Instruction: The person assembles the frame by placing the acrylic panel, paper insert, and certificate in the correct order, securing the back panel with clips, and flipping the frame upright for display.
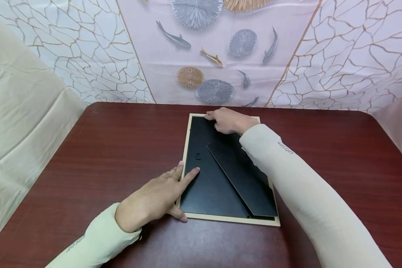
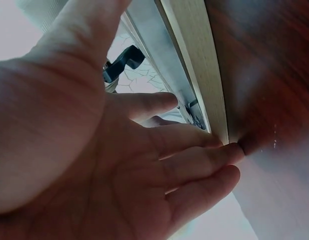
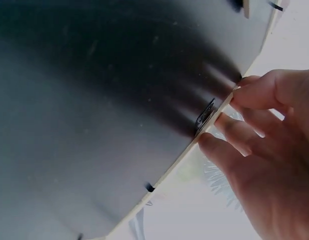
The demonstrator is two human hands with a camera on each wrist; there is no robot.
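Note:
A picture frame with a pale wooden border lies back up on the dark red table. Its black backing board carries a black easel stand, slanted toward the near right corner. My left hand rests at the near left corner, index finger on the backing, thumb at the near edge and the other fingers along the left side. At the far edge my right hand grips the border with bent fingers. In the right wrist view, its fingertips line that edge beside a small black metal hanger.
Another small hanger sits on the left part of the backing. Dark wooden tabletop extends around the frame. Patterned cloth hangs behind the table's far edge, and plain pale cloth hangs at the left.

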